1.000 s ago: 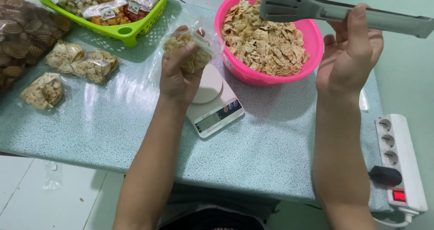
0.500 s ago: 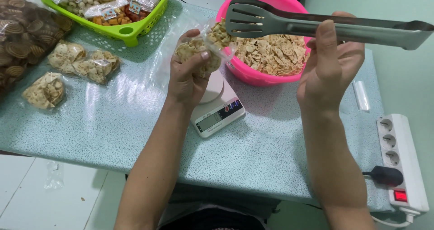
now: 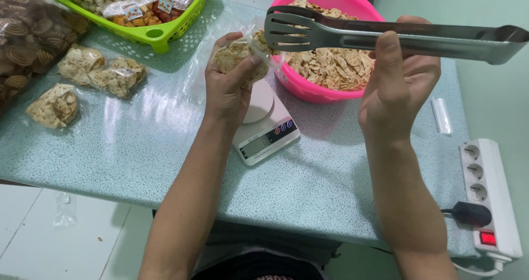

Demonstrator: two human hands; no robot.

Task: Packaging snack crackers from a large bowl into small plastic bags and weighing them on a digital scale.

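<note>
Left hand (image 3: 228, 90) is clamped around a clear bag of pale crackers (image 3: 238, 57), held up over the white kitchen scale (image 3: 264, 123) mid-table. Right hand (image 3: 394, 87) grips metal tongs (image 3: 386, 37), tips right at the bag mouth, by the pink bowl (image 3: 325, 90) at the far edge. Three filled clear bags (image 3: 82, 82) lie near the left edge, below a green basket (image 3: 146, 35) of packets with small colourful labels.
</note>
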